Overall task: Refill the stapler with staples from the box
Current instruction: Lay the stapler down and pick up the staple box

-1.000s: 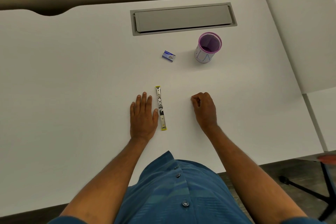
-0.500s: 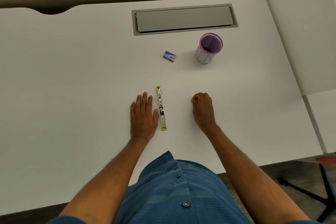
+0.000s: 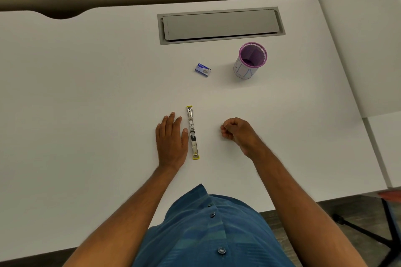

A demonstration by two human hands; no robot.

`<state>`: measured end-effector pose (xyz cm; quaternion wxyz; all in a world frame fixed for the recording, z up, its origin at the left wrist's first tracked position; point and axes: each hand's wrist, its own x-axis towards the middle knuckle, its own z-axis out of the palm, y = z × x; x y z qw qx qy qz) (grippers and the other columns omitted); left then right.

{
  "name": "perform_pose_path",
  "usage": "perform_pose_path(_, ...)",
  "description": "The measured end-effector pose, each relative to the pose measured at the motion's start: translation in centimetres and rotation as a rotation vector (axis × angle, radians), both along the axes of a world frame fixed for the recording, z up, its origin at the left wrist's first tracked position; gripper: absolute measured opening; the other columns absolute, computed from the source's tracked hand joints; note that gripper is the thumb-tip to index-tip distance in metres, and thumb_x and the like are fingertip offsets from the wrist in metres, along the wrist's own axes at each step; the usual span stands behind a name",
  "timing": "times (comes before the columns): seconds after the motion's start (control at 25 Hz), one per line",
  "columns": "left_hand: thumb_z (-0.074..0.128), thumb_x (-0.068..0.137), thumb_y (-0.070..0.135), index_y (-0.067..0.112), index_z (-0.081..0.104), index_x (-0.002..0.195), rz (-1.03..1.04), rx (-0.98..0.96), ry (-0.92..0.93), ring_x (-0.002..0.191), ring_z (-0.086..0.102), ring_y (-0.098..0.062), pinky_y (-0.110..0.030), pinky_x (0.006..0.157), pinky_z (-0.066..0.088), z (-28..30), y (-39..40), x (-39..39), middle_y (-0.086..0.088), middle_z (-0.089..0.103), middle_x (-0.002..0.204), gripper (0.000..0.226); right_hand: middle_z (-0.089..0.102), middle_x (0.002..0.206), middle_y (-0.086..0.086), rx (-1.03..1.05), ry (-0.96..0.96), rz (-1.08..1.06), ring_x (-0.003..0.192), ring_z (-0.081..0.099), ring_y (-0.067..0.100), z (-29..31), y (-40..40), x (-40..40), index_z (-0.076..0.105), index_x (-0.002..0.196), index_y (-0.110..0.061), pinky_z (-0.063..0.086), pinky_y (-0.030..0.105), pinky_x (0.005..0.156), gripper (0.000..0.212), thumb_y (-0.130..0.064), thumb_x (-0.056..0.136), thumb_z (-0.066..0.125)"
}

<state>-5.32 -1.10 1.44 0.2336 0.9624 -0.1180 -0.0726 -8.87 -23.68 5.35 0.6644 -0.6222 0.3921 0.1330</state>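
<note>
Our left hand [image 3: 171,138] lay flat and empty just beside the stapler [image 3: 192,132]; our right hand [image 3: 237,131] was curled, holding nothing we could see. The box [image 3: 202,70] sat farther back, unopened. We judged refilling unstarted; fetching the box came next.

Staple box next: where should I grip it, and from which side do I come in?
Probably with the right hand, which lies curled and looks empty. Come down from above on the staple box and pinch its two long sides. It lies flat and slightly skewed on the desk, apart from the purple cup, leaving room for the fingers.
</note>
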Motion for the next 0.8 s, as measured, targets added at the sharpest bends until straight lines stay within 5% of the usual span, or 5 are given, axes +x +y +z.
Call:
perform_pose_path(0.16, 0.047, 0.102, 0.028, 0.012, 0.051, 0.14, 0.106, -0.162, 0.001, 0.142, 0.039, -0.027, -0.052, 0.12, 0.025, 1.9, -2.7, 1.8, -0.007, 0.044, 0.153, 0.042, 0.069, 0.09, 0.01, 0.037, -0.025, -0.04, 0.084, 0.065, 0.018, 1.0, -0.5, 0.9, 0.067, 0.094, -0.006, 0.057, 0.029, 0.078, 0.009, -0.001, 0.095, 0.06)
perform_pose_path(0.32, 0.048, 0.1, 0.033, 0.015, 0.051, 0.14, -0.021, -0.204, -0.069, 0.14, 0.041, -0.024, -0.05, 0.117, 0.031, 3.3, -6.6, 4.4, -0.005, 0.044, 0.153, 0.044, 0.071, 0.092, 0.011, -0.032, -0.081, -0.07, 0.084, 0.067, 0.02, 3.4, -2.4, 3.5, 0.068, 0.099, -0.007, 0.058, 0.026, 0.075, 0.008, -0.004, 0.092, 0.068)
perform_pose_path(0.6, 0.055, 0.096, 0.042, 0.016, 0.039, 0.15, -0.247, -0.052, 0.086, 0.146, 0.034, -0.027, -0.043, 0.116, 0.033, 2.7, -12.8, 7.7, -0.008, 0.03, 0.162, 0.062, 0.071, 0.093, 0.006, -0.548, -0.161, 0.05, 0.087, 0.07, 0.023, 7.5, -6.3, 8.5, 0.066, 0.1, -0.011, 0.059, 0.03, 0.083, 0.006, -0.01, 0.096, 0.062)
perform_pose_path(0.8, 0.056, 0.094, 0.044, 0.015, 0.037, 0.151, -0.382, 0.125, 0.045, 0.148, 0.029, -0.03, -0.047, 0.12, 0.022, 1.0, -13.7, 8.5, -0.01, 0.029, 0.163, 0.066, 0.069, 0.098, -0.002, -0.886, -0.257, 0.094, 0.085, 0.064, 0.01, 8.7, -9.7, 11.6, 0.062, 0.098, -0.018, 0.045, 0.004, 0.065, 0.007, -0.012, 0.096, 0.063)
